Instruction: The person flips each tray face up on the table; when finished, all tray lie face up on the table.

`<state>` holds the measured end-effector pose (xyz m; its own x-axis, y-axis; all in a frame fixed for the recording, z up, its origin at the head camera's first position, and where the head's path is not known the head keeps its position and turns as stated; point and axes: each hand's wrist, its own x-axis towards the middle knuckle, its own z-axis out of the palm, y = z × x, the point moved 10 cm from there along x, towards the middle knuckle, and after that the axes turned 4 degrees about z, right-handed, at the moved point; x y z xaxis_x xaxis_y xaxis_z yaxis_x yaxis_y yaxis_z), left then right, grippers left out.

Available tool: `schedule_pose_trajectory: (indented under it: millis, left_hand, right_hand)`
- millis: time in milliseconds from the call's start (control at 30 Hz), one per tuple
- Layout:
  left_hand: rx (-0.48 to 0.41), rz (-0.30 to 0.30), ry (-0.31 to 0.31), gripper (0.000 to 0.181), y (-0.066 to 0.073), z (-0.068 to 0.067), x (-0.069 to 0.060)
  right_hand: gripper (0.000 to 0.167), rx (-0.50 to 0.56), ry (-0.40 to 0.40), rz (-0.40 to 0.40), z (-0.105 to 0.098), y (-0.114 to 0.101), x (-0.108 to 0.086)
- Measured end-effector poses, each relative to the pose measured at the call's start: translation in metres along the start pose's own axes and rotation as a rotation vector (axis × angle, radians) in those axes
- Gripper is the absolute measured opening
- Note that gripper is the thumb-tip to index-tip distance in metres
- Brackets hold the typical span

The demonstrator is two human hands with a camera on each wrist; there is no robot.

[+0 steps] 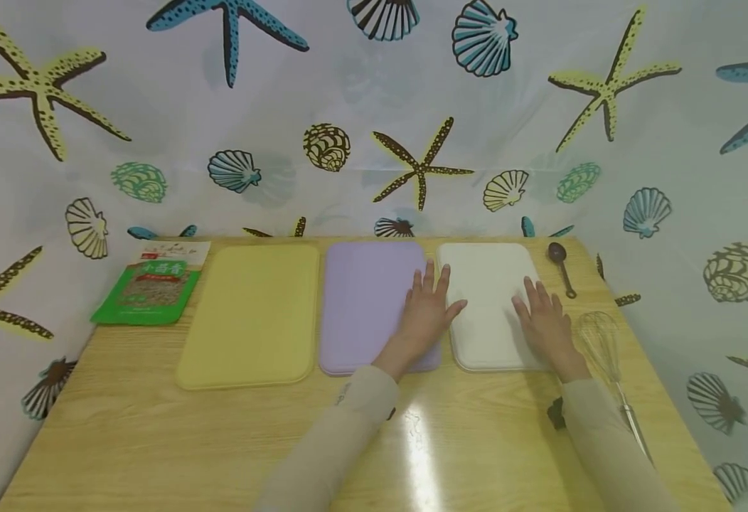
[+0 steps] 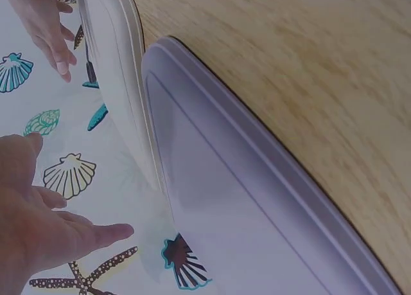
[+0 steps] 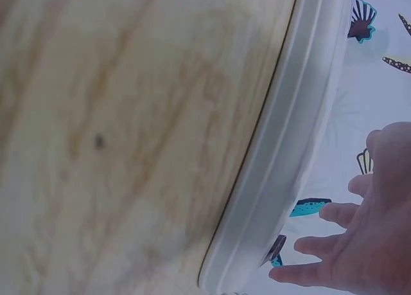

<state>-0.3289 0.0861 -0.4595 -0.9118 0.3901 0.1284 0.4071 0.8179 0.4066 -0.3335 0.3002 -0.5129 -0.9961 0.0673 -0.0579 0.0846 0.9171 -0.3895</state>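
Observation:
Three flat rectangular boards with rounded corners and stepped rims lie in a row: a yellow board [image 1: 252, 316], a purple board [image 1: 367, 306] and a white board [image 1: 485, 313]. My left hand [image 1: 424, 316], fingers straight and spread, is over the purple board's right side, its fingertips and thumb near the white board. My right hand [image 1: 548, 326], also with spread fingers, is over the white board's right edge. Both hands hold nothing. In the left wrist view the left hand [image 2: 58, 224] appears apart from the purple board's edge [image 2: 212, 102]. The right wrist view shows the right hand [image 3: 366, 231] beside the white rim [image 3: 282, 141].
A green and white packet [image 1: 156, 284] lies at the table's far left. To the right are a dark measuring spoon [image 1: 558, 256] and a wire whisk [image 1: 604, 348]. A small black object [image 1: 556, 414] is partly covered by the right sleeve. A shell-patterned cloth [image 1: 348, 92] hangs behind the wooden table [image 1: 156, 441].

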Motion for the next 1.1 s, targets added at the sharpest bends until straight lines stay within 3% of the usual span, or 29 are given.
schedule_pose_trajectory:
  millis: [200,400,500,633,800,1100]
  left_hand:
    - [-0.092,-0.028,-0.018,0.077,0.007,0.01,0.001]
    - [-0.083,-0.011,-0.023,0.076,0.019,0.022,0.001]
    - [-0.13,-0.024,-0.047,0.078,0.023,0.031,0.002]
    - [-0.206,-0.077,-0.078,0.085,0.023,0.043,0.004]
    - [-0.292,-0.156,-0.065,0.088,0.018,0.05,0.006]
    - [-0.362,-0.248,-0.061,0.085,0.021,0.058,0.003]
  right_hand:
    - [0.066,0.005,0.014,0.003,-0.001,0.001,0.003]
    - [0.065,-0.004,0.021,0.013,0.0,0.006,0.004]
    - [0.065,-0.009,0.033,0.022,-0.001,0.008,0.004]
    - [0.065,-0.013,0.052,0.019,-0.003,0.009,0.004]
    - [0.066,-0.019,0.04,0.025,0.0,0.011,0.007]
    - [0.069,-0.021,0.006,0.063,0.006,0.022,0.012]
